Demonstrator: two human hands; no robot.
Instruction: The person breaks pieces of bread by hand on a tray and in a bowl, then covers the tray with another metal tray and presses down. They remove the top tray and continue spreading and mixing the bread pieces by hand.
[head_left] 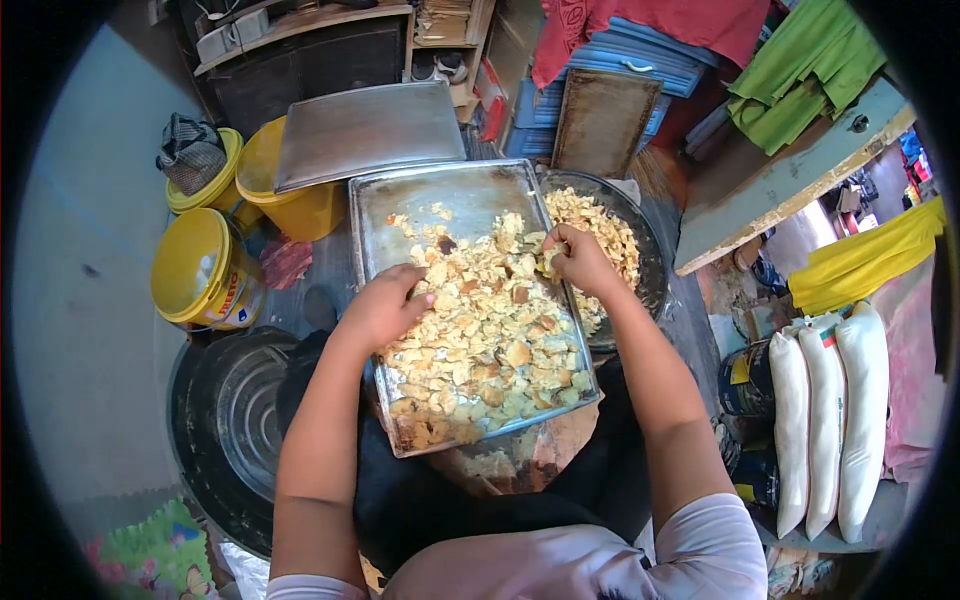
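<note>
A metal baking tray [450,183] lies across my lap, covered over much of its base with broken, pale-yellow, bread-like pieces [480,330], some with brown crust. My left hand [385,308] rests at the tray's left side, thumb and fingers apart, fingertips touching the pieces. Over the tray's right rim, my right hand [582,260] pinches a small yellowish bread-like piece [549,262]. Just beyond that rim, a round dark basin [655,270] holds more pale pieces [605,225].
Yellow buckets [205,270] stand at the left, with another metal tray [370,135] resting over one. A large black tub [200,400] sits lower left. White filled sacks [862,420] stand at the right, below a wooden door edge [790,200]. A browned board [605,120] leans at the back.
</note>
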